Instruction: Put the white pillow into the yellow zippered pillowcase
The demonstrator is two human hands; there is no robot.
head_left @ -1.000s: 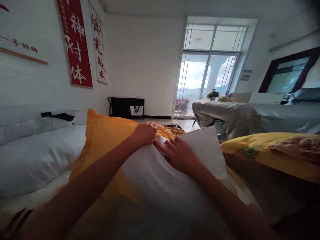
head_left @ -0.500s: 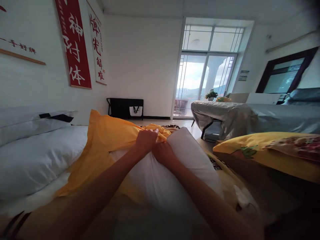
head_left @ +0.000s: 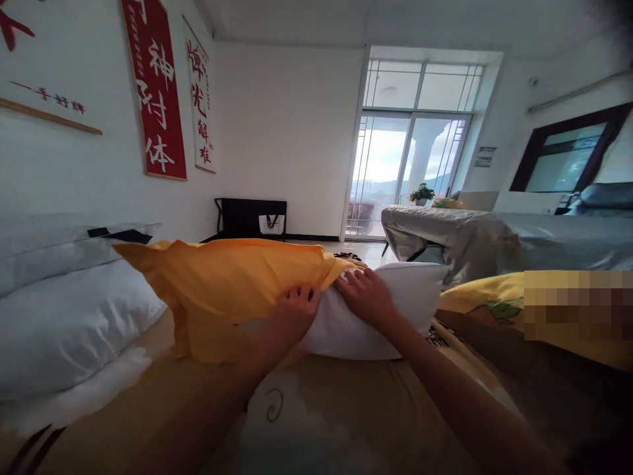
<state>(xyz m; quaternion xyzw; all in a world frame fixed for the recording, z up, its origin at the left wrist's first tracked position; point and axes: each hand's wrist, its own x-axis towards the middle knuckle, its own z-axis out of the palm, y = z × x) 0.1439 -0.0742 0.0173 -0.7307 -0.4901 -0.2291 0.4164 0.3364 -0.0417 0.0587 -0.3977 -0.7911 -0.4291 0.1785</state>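
A white pillow lies on its long side in front of me, its left part inside an orange-yellow pillowcase. My left hand is closed on the pillowcase near its opening, fingers bent against the cloth and the pillow. At the edge of the opening, my right hand has its fingers curled over the pillowcase hem and the white pillow. The right end of the pillow sticks out bare. Both thumbs are largely hidden.
White pillows in clear wrapping lie to the left. A yellow printed pillow is at the right, partly pixelated. Beneath is a beige patterned cover. Further back stand a plastic-covered table and a black folded frame.
The pillow and pillowcase have been lowered and flattened out sideways. My hands, earlier together at the bunched cloth, have moved apart, the right one further right along the pillow.
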